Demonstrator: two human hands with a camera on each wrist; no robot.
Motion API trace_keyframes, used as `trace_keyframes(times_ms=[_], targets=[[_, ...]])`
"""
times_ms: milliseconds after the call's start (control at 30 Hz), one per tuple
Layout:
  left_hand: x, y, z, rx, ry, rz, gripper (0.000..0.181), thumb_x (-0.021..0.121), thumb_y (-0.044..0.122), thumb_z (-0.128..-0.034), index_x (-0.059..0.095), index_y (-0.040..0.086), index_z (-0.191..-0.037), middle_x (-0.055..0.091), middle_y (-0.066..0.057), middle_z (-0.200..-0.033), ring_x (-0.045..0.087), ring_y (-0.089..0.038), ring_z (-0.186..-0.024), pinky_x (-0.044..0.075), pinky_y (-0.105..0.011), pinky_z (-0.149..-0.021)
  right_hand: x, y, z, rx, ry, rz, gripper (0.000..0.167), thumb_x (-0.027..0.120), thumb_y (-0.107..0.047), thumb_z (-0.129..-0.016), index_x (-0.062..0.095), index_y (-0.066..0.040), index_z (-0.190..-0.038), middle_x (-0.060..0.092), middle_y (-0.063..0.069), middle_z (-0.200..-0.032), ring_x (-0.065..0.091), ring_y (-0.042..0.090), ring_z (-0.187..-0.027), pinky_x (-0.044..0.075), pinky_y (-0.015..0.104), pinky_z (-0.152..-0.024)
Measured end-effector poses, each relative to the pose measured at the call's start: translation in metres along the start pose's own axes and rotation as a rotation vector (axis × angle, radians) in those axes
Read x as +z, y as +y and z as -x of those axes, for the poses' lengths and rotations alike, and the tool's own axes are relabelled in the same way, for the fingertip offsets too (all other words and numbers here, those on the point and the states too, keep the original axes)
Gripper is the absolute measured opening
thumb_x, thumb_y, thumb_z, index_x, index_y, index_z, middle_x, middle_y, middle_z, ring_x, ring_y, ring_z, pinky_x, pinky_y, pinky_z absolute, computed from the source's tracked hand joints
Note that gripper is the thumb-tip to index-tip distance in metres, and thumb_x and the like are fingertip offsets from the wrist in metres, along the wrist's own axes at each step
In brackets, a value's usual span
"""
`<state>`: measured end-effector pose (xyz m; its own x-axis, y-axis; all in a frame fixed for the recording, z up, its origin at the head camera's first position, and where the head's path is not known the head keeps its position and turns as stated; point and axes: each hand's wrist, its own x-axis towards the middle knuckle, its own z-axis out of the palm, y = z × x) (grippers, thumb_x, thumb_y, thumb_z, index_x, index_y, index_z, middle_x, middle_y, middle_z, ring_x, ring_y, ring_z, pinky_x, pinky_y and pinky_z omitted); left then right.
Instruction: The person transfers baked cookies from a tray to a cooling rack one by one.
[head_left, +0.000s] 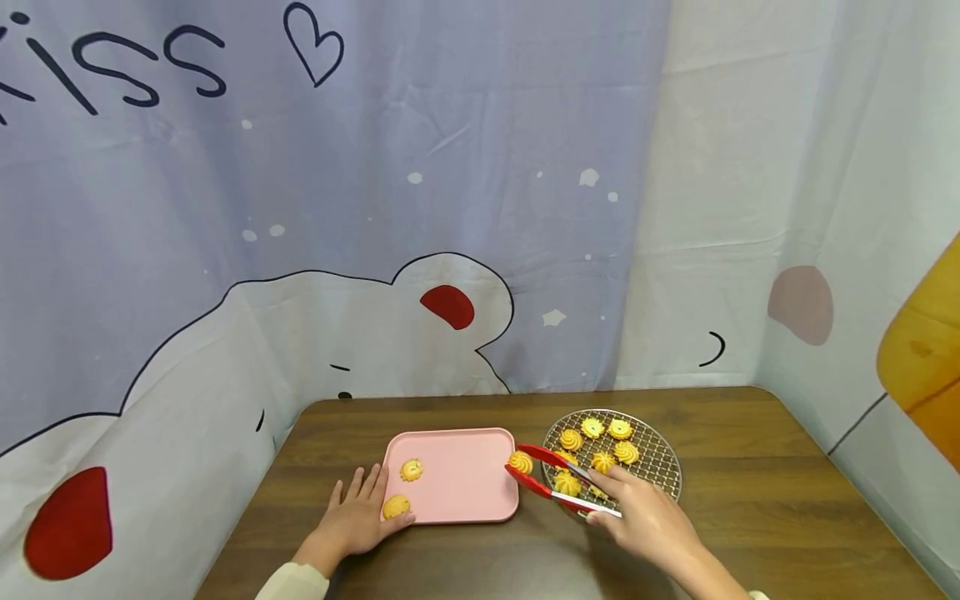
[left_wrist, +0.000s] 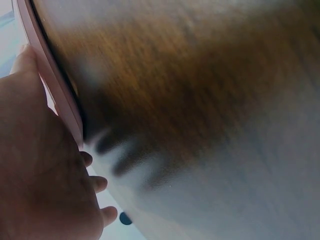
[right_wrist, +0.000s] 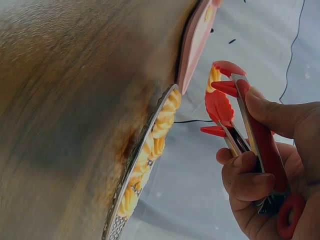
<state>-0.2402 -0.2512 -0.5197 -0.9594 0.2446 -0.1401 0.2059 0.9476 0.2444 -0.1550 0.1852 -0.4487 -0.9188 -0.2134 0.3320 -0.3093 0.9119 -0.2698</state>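
Note:
My right hand grips red-tipped metal tongs, and between their tips is a swirled yellow cookie, held at the right edge of the pink tray. In the right wrist view, the fingers and thumb of my right hand wrap round the tongs' handles. My left hand rests at the tray's left edge, its fingers straight and thumb along the near corner. Two cookies, one round and one oval, lie on the tray's left side.
A round wire rack with several yellow cookies stands right of the tray, under the tongs. Both stand on a brown wooden table. Behind the table hangs a printed curtain.

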Motion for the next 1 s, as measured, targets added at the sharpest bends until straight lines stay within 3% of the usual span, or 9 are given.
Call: trace_keyframes(times_ms=[367,533,767,1000], targets=[[-0.001,0.0,0.001,-0.008,-0.006,-0.022,0.107,0.045,0.079,-0.0904,0.024,-0.001,-0.16,0.021,-0.022,-0.166,0.014,-0.049,-0.152,0.004,-0.071,-0.116,-0.003,0.007,0.01,-0.005,0.02,0.008,0.059,0.089,-0.034,-0.075,0.072,-0.013,-0.128,0.069,-0.001,-0.11,0.069,0.02,-0.082,0.058,0.038,-0.07],[-0.002,0.0,0.0,-0.009,-0.006,-0.02,0.107,0.045,0.079,-0.0905,0.024,0.0,-0.16,0.021,-0.022,-0.166,0.014,-0.049,-0.152,0.003,-0.071,-0.116,-0.004,0.01,0.015,0.015,0.02,-0.004,0.059,0.089,-0.033,-0.075,0.072,-0.014,-0.129,0.069,-0.002,-0.108,0.069,0.021,-0.081,0.058,0.041,-0.068],[-0.004,0.004,0.003,-0.01,-0.004,-0.02,0.107,0.047,0.077,-0.0907,0.024,0.0,-0.16,0.023,-0.022,-0.165,0.016,-0.049,-0.151,0.005,-0.071,-0.116,-0.007,0.014,0.023,0.038,0.027,-0.025,0.06,0.088,-0.033,-0.076,0.07,-0.015,-0.131,0.07,0.005,-0.118,0.072,0.033,-0.09,0.058,0.05,-0.074],[-0.008,0.007,0.007,-0.002,0.002,-0.009,0.105,0.05,0.074,-0.0919,0.024,-0.002,-0.159,0.023,-0.023,-0.165,0.017,-0.05,-0.151,0.005,-0.072,-0.116,-0.012,0.018,0.031,0.058,0.007,-0.024,0.059,0.088,-0.034,-0.076,0.071,-0.016,-0.13,0.069,0.003,-0.115,0.071,0.031,-0.09,0.058,0.05,-0.074]])
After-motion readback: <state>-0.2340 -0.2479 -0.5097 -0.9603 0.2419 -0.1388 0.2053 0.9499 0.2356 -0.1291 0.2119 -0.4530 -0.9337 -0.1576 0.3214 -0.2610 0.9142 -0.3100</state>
